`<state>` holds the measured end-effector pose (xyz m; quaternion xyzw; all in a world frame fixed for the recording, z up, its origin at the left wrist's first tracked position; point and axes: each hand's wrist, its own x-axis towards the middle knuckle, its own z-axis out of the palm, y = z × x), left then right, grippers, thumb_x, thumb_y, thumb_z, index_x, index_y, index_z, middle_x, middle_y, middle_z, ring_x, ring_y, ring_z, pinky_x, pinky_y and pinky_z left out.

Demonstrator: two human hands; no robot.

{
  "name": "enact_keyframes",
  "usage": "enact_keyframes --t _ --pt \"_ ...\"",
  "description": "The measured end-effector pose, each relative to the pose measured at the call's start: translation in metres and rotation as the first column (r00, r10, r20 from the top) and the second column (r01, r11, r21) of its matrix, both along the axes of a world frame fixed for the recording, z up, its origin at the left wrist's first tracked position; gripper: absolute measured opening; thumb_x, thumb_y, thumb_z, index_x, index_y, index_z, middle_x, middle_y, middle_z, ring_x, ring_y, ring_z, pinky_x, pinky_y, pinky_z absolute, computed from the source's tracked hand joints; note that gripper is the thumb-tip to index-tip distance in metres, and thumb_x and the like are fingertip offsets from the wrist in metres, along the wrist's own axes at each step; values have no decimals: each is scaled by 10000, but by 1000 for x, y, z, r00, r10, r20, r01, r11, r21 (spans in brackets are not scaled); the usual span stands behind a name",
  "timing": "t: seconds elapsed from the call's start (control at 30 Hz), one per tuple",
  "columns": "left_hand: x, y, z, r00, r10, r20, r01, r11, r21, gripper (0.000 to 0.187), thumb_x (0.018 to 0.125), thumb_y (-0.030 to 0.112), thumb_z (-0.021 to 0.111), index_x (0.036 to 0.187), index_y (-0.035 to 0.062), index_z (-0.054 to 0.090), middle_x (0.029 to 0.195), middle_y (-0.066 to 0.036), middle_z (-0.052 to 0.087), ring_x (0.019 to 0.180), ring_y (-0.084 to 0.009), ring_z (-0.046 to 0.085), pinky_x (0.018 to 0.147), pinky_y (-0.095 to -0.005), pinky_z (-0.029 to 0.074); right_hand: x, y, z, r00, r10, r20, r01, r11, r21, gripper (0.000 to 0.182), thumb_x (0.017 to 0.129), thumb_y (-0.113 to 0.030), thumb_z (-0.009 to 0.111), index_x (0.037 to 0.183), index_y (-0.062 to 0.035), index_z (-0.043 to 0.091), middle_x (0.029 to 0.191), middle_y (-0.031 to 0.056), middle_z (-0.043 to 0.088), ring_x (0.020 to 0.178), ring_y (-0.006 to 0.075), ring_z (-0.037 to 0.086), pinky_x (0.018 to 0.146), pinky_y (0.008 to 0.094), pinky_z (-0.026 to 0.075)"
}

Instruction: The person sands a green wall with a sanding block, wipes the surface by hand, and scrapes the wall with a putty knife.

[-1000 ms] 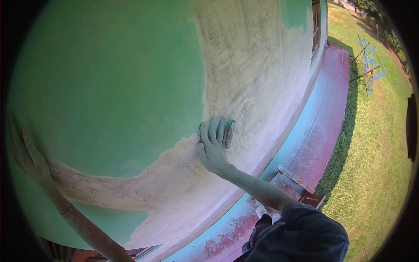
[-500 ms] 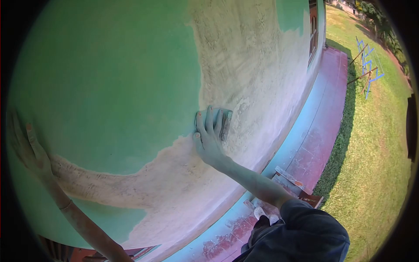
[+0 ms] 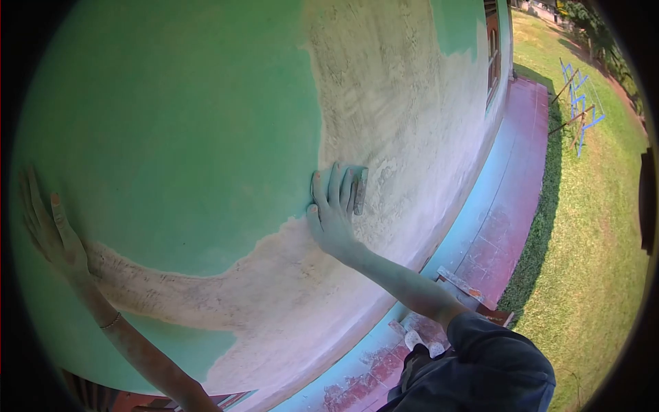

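A wall (image 3: 185, 137) fills most of the view, green with a rough, pale plaster band curving across it. My right hand (image 3: 334, 213) is pressed around a flat greenish pad (image 3: 360, 191) against the wall, where green paint meets pale plaster. The pad's far edge shows beyond my fingers; the rest is hidden beneath them. At the far left, my left hand (image 3: 55, 233) lies on the green paint with fingers stretched out, holding nothing.
A blue and reddish ledge (image 3: 504, 178) runs along the wall's foot, with a plank (image 3: 458, 283) near my right elbow. Grass (image 3: 583, 261) lies beyond it, with a blue frame (image 3: 580, 110) standing there. A window (image 3: 493, 51) is at the upper right.
The wall and both arms have shifted slightly right in view. The pad under my right hand is turned a little, its far edge now more upright. My left hand remains spread on the wall.
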<state>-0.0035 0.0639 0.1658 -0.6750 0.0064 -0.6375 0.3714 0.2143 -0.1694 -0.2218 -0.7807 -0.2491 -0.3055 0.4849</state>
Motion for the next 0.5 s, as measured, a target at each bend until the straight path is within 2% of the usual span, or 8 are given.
enact_keyframes --t 0.07,0.13,0.17,0.27,0.3,0.4,0.47,0.5 --pt "-2 -2 -2 1000 -15 -26 15 1000 10 566 1087 469 352 1552 160 447 1581 -77 458 1484 -304 386 1209 -532 271 49 -22 103 993 -86 87 71 984 163 592 1076 -307 294 1626 -95 245 1657 334 42 1494 612 -39 1190 696 8" --pt "-12 24 1 998 3 -57 -9 995 -96 584 1086 473 367 1542 119 452 1585 -105 447 1485 -311 378 1216 -499 266 81 -48 188 996 -26 81 2 957 289 584 1090 -325 284 1628 -103 236 1654 337 62 1494 610 -24 1206 664 39" --pt "-17 46 7 998 6 -70 -16 989 -148 594 1086 476 374 1537 98 454 1587 -118 442 1486 -314 374 1220 -483 263 93 -55 206 995 3 99 -37 939 343 583 1093 -334 279 1628 -104 236 1654 336 69 1492 612 -20 1207 660 47" --pt "-28 94 8 996 7 -84 -34 946 -324 629 1085 483 396 1521 36 461 1593 -159 426 1489 -324 363 1231 -435 255 86 -46 172 985 -48 167 -3 956 293 585 1094 -342 269 1628 -105 235 1650 346 62 1493 609 -17 1213 648 58" --pt "-26 97 10 997 7 -74 -32 939 -341 623 1085 482 390 1522 44 462 1590 -153 432 1487 -324 368 1228 -443 259 62 -37 136 996 -5 93 -19 968 251 595 1089 -357 267 1629 -109 236 1642 363 53 1493 609 -21 1204 666 46" --pt "-11 44 0 999 12 -42 -17 993 -120 607 1086 478 371 1525 69 466 1580 -134 449 1478 -322 383 1220 -464 271 -11 5 -41 997 70 36 -69 997 -16 606 1067 -337 289 1591 -34 308 1647 360 40 1481 634 -42 1142 755 -34" --pt "-5 21 1 999 10 -34 -10 1000 -11 598 1087 475 358 1527 86 469 1573 -121 461 1473 -321 393 1215 -479 280 -9 7 -48 997 62 49 -63 997 36 603 1064 -331 301 1594 -43 310 1649 356 42 1483 630 -38 1147 749 -34" --pt "-4 14 3 999 7 -34 -6 1000 26 593 1087 474 352 1528 94 470 1569 -115 467 1470 -320 398 1212 -486 284 -10 6 -31 997 54 55 -58 996 69 602 1063 -327 308 1595 -47 311 1650 354 44 1484 628 -36 1149 746 -34"
